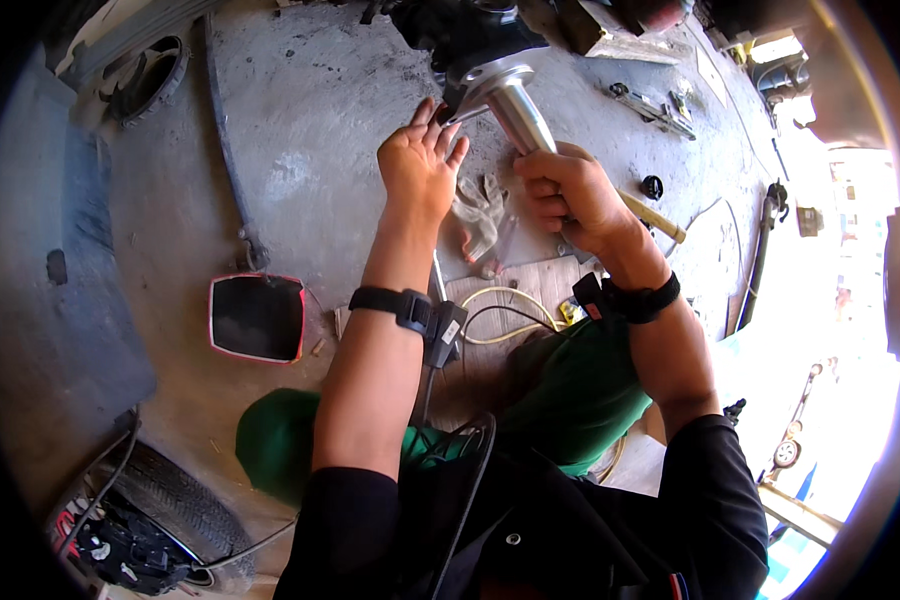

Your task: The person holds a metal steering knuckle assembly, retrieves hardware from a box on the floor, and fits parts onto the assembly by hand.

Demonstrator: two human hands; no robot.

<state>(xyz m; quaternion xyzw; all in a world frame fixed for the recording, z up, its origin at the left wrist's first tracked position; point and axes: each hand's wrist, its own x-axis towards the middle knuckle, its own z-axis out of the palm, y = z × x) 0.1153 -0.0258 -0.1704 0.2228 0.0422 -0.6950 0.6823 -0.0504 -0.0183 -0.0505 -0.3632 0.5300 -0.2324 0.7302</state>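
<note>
The right hand (570, 195) has its fingers clamped around a shiny metal cylinder (518, 112) — it juts up beyond them toward a dark machine part (465, 35). The left hand (422, 160), fingers spread apart, presses beside the cylinder's flange; a worn glove (480, 215) lies between both hands on the concrete floor (300, 130).

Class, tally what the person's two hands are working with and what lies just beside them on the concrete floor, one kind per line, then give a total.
Metal shaft, gripped by the right hand: 1
Wrench, at the left hand: 1
Work gloves on the floor: 2
Wooden-handled tool: 1
Total: 5
</note>
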